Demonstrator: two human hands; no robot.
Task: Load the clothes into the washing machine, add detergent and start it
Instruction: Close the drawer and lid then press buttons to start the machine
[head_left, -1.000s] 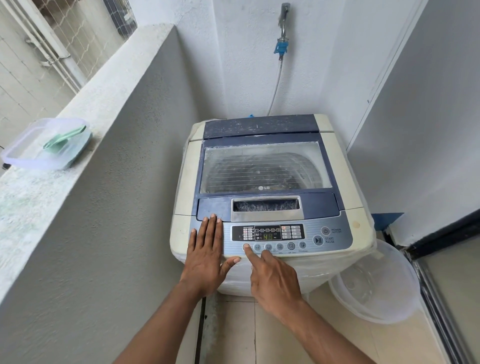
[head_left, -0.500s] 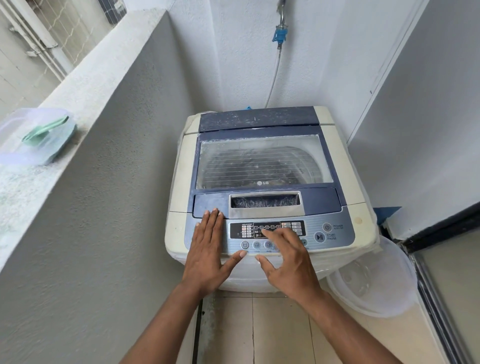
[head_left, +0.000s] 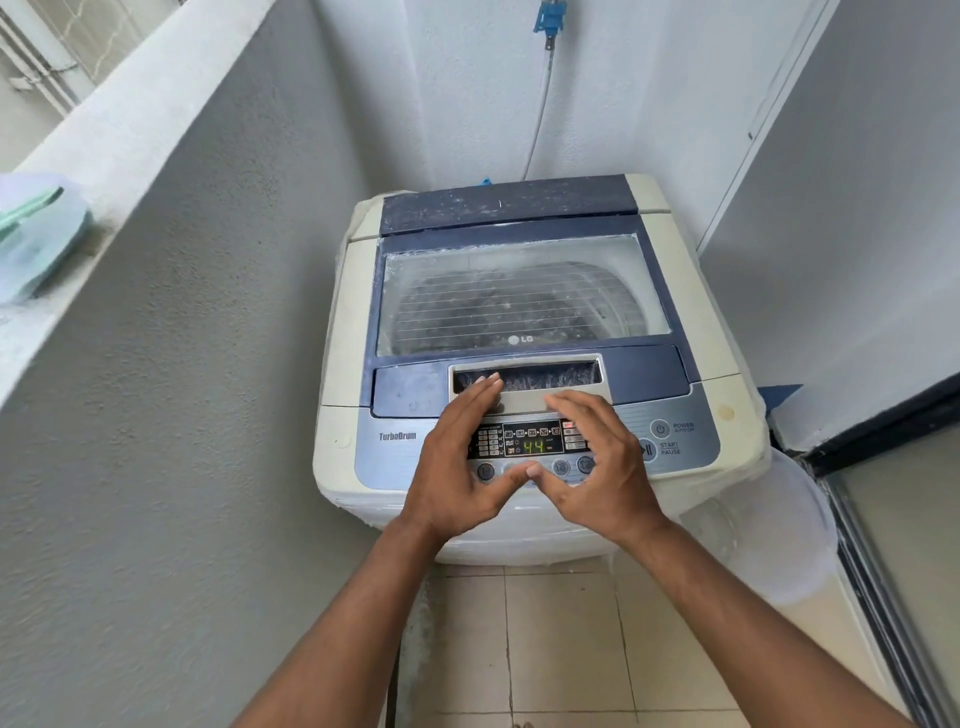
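Grey rendered walls close in a narrow corner where the LG washing machine (head_left: 519, 332) stands on tiled floor, its glass lid down. Both hands spread over its front control panel (head_left: 670, 441): the left hand (head_left: 457, 462) with straight fingers reaching to the lid handle (head_left: 524, 387), the right hand (head_left: 602, 467) with relaxed fingers beside it, thumbs nearly meeting. Neither grips anything. Between the hands, the display (head_left: 533, 446) reads 44.

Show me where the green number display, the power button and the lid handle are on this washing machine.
green number display (head_left: 533, 446), head view, on the lit digits reading 44.
power button (head_left: 660, 429), head view, on the round button's centre.
lid handle (head_left: 530, 395), head view, on the silver lip between the two hands.
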